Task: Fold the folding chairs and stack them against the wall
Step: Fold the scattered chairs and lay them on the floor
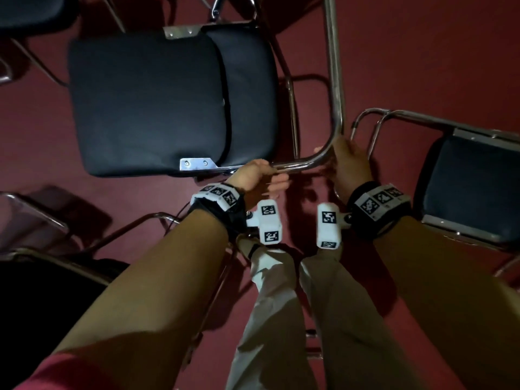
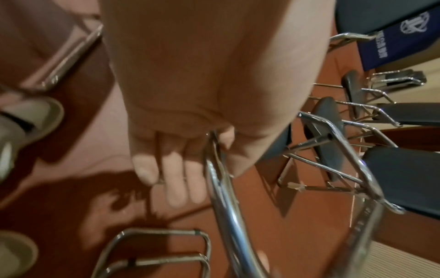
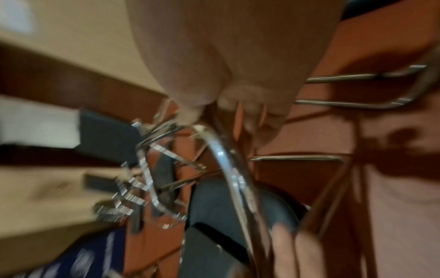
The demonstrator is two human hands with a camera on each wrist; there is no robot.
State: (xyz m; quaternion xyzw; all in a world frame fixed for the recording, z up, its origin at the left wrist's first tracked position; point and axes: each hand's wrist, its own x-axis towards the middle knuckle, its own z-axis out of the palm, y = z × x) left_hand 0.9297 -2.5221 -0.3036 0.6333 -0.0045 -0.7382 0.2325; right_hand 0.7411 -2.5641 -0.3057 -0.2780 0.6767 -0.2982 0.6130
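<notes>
Both on the chrome frame point(image 1: 334, 80) now: left hand point(image 1: 254, 177) and right hand point(image 1: 350, 161) wrapped round it, black folding chair point(image 1: 146, 102) mid-fold; next, carry it to the wall.

Looks like a meeting hall or function room. Lots of identical folding chairs point(image 1: 174, 99) with chrome tube frames and black padded seats, packed close together on a dark red floor point(image 1: 422, 52). Blue banner point(image 2: 400, 43) with a white emblem hanging off to one side, pale wall point(image 3: 71, 37) with a dark baseboard behind.
</notes>
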